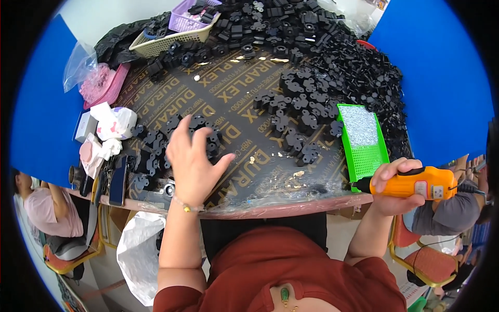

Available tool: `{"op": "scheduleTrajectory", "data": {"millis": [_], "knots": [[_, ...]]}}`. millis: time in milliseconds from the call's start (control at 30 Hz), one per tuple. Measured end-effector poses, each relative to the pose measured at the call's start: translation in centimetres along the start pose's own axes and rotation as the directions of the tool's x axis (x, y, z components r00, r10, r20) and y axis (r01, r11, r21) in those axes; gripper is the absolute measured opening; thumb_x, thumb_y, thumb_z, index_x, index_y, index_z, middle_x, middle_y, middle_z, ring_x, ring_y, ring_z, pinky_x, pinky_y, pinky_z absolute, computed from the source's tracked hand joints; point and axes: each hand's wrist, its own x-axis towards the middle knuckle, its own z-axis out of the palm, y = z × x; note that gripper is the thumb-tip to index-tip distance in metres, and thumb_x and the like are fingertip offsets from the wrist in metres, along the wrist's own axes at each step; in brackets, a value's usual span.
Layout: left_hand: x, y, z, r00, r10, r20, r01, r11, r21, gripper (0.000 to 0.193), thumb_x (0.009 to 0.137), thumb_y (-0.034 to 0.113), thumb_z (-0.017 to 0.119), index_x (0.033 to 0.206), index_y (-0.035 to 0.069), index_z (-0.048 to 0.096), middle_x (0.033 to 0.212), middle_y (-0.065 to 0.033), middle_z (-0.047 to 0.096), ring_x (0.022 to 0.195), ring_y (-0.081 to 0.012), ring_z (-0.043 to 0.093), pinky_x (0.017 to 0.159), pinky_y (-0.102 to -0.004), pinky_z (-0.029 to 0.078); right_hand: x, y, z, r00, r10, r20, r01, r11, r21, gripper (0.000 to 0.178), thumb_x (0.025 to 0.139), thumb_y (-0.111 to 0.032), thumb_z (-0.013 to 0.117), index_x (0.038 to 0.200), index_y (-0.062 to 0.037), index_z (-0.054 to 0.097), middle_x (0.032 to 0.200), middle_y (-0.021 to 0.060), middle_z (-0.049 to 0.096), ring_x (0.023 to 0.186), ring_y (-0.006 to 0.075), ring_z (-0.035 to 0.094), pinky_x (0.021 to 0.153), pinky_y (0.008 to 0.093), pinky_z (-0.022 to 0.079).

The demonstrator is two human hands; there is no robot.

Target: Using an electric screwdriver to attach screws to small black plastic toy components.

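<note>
My left hand (192, 161) is held over a cluster of black plastic parts (150, 158) on the left half of the table, fingers spread, with nothing seen in it. My right hand (392, 184) is wrapped round an orange electric screwdriver (429, 183) at the table's right front edge. The tool lies sideways, its dark tip pointing left beside the lower end of a green tray (364, 160). Small silvery screws (359, 125) fill the upper part of that tray. Left of the tray, more flat black parts (304, 99) stand grouped together.
Loose black pieces (275, 23) heap along the back and right. Cream (184, 39) and purple (179, 22) baskets sit at the back left. Tissues (115, 124), a pink basket (112, 91) and a phone (118, 179) are on the left. Blue panels (431, 93) flank the table.
</note>
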Motion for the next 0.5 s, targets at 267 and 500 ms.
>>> {"op": "scheduleTrajectory", "data": {"millis": [267, 500], "knots": [[11.4, 4.7, 10.1, 0.932, 0.236, 0.275, -0.177, 0.959, -0.221, 0.055, 0.084, 0.034, 0.07, 0.132, 0.012, 0.053, 0.142, -0.0199, 0.044, 0.129, -0.0373, 0.043, 0.101, -0.0493, 0.042, 0.0, -0.1, -0.4, 0.997, -0.01, -0.081, 0.005, 0.998, -0.066, 0.072, 0.082, -0.065, 0.063, 0.108, 0.0003, 0.05, 0.082, 0.0159, 0.064, 0.058, 0.0177, 0.062, 0.053, 0.0256, 0.051], [15.0, 3.0, 13.1, 0.852, 0.223, 0.474, -0.052, 0.937, -0.346, 0.038, 0.085, 0.027, 0.07, 0.115, 0.004, 0.065, 0.113, -0.0207, 0.066, 0.108, -0.0353, 0.061, 0.093, -0.0396, 0.047, -0.3, -1.0, -4.1, 0.986, -0.053, -0.156, 0.027, 0.986, -0.166, 0.068, 0.083, -0.06, 0.066, 0.111, -0.0007, 0.049, 0.085, 0.0176, 0.064, 0.058, 0.0189, 0.061, 0.053, 0.0267, 0.05]]}}
